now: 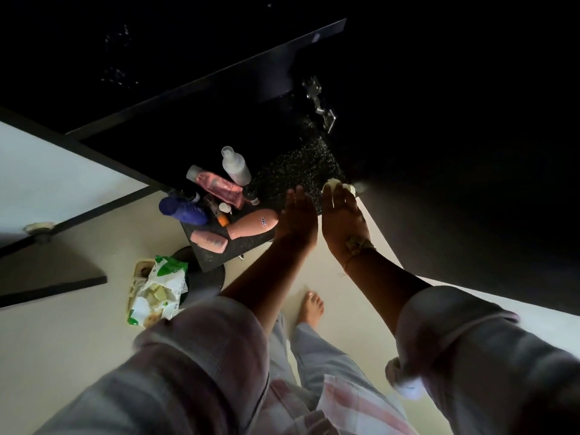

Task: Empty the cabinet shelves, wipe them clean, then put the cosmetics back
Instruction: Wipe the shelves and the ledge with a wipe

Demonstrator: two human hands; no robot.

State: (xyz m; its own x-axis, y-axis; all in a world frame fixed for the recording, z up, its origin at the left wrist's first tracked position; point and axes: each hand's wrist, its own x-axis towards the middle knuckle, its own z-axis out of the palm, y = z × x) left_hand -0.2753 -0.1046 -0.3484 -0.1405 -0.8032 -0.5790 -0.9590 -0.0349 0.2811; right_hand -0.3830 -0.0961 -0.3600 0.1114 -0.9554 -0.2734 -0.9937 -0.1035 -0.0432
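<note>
My right hand (343,215) lies with straight fingers on a white wipe (338,185), pressing it onto the dark speckled shelf surface (298,164) at the edge of the black cabinet. My left hand (298,216) rests flat beside it, fingers straight, holding nothing. Just left of that hand, cosmetics are bunched on the same dark slab: a peach bottle (252,223) lying down, a pink tube (209,241), a blue bottle (182,209), a pink bottle (219,184), a clear bottle (236,166) and a small orange-tipped item (223,219). The cabinet's inside is too dark to make out.
A green-and-white pack of wet wipes (157,291) lies on a woven basket (142,268) on the pale floor, beside a round dark base (208,279). An open white cabinet door (47,180) stands at left. A metal hinge (320,102) and a dark shelf edge (219,78) are above.
</note>
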